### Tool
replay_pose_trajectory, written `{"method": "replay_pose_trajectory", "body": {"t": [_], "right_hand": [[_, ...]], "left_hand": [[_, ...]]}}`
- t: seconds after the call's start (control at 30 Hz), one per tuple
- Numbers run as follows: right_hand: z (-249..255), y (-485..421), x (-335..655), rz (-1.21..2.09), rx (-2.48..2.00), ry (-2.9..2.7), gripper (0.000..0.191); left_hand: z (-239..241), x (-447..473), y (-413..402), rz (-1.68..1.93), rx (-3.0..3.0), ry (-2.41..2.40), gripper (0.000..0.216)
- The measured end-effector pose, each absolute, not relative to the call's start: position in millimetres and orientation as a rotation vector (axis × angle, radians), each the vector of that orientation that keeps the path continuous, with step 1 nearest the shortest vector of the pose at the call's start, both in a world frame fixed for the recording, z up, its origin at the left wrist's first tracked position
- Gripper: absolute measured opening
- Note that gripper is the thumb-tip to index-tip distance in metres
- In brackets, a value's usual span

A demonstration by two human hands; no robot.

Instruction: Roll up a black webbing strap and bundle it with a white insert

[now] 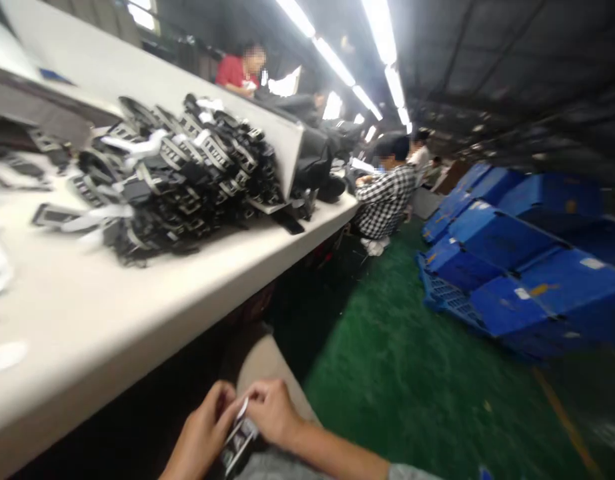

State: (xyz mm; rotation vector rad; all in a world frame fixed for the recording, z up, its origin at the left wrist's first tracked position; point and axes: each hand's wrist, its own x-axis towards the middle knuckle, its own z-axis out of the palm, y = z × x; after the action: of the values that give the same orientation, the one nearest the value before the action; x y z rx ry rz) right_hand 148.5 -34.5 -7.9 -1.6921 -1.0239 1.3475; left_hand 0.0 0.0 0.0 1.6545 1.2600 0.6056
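Between the left hand [205, 427] and right hand [271, 410] sat a black buckle strap [239, 441] with a white tab. Both hands pinched it. Beyond them lay a blurred black strap pile [182, 170].

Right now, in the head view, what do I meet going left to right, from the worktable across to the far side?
White worktable → heap of black and white strap parts → both hands, left hand and right hand, on a small black part → co-worker in a checked shirt → green floor → blue crates.

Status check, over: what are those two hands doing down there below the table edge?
Left hand and right hand both gripping one small black-and-white strap piece over the lap. Big pile of similar pieces on the white table. Nothing between the hands and the piece.
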Motion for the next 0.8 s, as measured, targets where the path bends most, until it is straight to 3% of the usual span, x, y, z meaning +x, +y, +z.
{"method": "replay_pose_trajectory", "body": {"t": [0.1,0.2,0.43,0.6,0.8], "right_hand": [[-4.8,-24.6,154.1,1.085,-1.469,-1.393,0.013],[0.2,-7.9,154.1,0.976,-1.373,-1.515,0.015],[14.2,6.7,119.8,1.034,-1.353,-1.238,0.021],[35.8,4.4,109.8,0.666,-1.265,-1.275,0.017],[54.8,14.1,99.4,1.196,-1.318,-1.155,0.039]], "left_hand": [[9.8,-2.7,9.9,0.609,1.311,1.186,0.050],[23.6,-8.2,20.2,0.629,1.296,1.198,0.040],[35.5,-16.5,25.1,0.921,1.371,1.446,0.030],[42.0,-18.7,34.3,1.066,1.375,1.527,0.029],[51.5,-22.1,36.9,1.348,1.880,1.527,0.015]]}}
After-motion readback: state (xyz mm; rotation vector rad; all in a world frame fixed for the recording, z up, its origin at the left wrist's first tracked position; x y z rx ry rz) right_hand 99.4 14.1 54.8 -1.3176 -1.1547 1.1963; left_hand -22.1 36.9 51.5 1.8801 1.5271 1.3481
